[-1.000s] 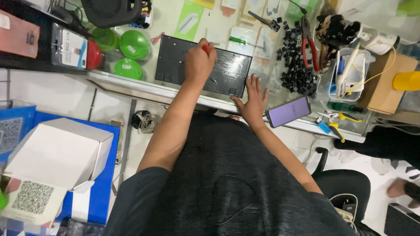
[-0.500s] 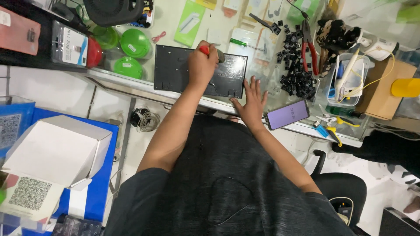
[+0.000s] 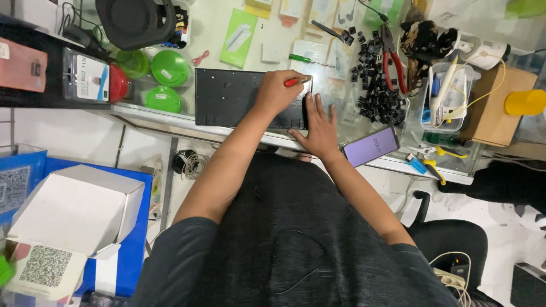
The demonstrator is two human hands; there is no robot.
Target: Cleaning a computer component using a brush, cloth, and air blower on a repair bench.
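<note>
Currently: black keyboard frame (image 3: 239, 105) flat on the table (image 3: 227, 34), keys stripped, a heap of loose keycaps (image 3: 381, 96) to its right. Left hand (image 3: 277, 91) grips a red-handled screwdriver (image 3: 293, 82) at the frame's right end; right hand (image 3: 318, 122) lies open, bracing that edge. Judged: keycaps off, refitting outstanding.

- A glass-topped table (image 3: 250, 45) carried everything, cluttered from end to end.
- A black keyboard frame (image 3: 233, 96) lay flat near its front edge.
- Right of the frame sat a heap of black keycaps (image 3: 380, 99) and red-handled pliers (image 3: 392, 59).
- A phone (image 3: 371, 146) lay beyond the frame's right corner.
- Green lids (image 3: 165, 82) sat left of the frame.
</note>
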